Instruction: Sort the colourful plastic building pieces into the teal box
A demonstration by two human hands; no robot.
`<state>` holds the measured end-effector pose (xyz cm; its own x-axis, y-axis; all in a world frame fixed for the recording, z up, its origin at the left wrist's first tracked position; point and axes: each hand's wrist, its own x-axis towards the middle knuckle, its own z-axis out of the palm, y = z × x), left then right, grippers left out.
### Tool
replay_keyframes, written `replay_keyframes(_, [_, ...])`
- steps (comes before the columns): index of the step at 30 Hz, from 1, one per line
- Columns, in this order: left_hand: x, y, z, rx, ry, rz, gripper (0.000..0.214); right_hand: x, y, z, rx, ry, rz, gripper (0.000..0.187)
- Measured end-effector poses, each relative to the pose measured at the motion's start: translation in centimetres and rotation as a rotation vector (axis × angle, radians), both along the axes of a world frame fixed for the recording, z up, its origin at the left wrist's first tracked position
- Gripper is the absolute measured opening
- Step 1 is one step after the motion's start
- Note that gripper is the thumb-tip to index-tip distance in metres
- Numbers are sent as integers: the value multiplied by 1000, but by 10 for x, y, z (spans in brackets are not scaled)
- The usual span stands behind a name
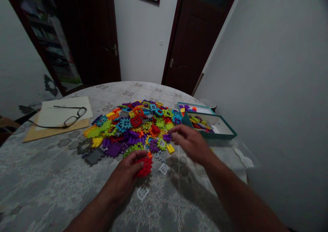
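Observation:
My left hand (130, 167) is closed around a red square interlocking block (146, 166), with a small orange piece (149, 154) at its upper edge. At the front right of a heap of colourful interlocking blocks (137, 121), my right hand (188, 139) has its fingers bent, the tips at a purple block (167, 137). The hand seems to pinch this piece; slight blur hides the exact contact. Below it lies a yellow piece (170, 148). Two small white window-shaped pieces rest near my left hand: one (163, 168) to its right, the other (142, 192) nearer me.
A green-edged box (225, 127) with compartments of small pieces stands at the right, by a clear plastic sheet (246, 157). Eyeglasses (73, 119) lie on papers (51, 105) at the left. A patterned cloth (64, 177) covers the round table. The wall (269, 71) is close on the right.

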<state>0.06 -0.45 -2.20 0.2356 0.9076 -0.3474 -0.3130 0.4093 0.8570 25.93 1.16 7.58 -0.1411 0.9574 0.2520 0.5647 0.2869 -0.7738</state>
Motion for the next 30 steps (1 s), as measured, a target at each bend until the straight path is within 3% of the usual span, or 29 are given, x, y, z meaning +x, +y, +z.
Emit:
replay_keyframes(2, [1, 0, 1, 21, -6, 3, 43, -32, -38, -20, -26, -91, 105, 27])
replay_keyframes(4, [1, 0, 2, 41, -7, 4, 42, -57, -60, -44, -37, -150, 155, 47])
replay_keyframes(6, [0, -2, 2, 56, -2, 2, 43, -74, -68, -65, -44, -145, 150, 58])
replay_keyframes(9, [1, -6, 2, 83, 5, -28, 47, -86, -67, -85, -27, -95, 110, 54])
replay_keyframes(16, [3, -11, 2, 84, -120, -110, 66, -84, -62, -97, 54, 131, 112, 38])
replay_keyframes(20, [1, -7, 2, 136, -100, -108, 61, -76, -55, -105, 49, 306, 59, 31])
replay_keyframes(23, [0, -6, 4, 127, -36, -151, 54, -74, -52, -109, 101, 327, 82, 30])
replay_keyframes(30, [2, -9, 8, 155, 155, -132, 52, -71, -53, -111, 80, 298, 73, 61])
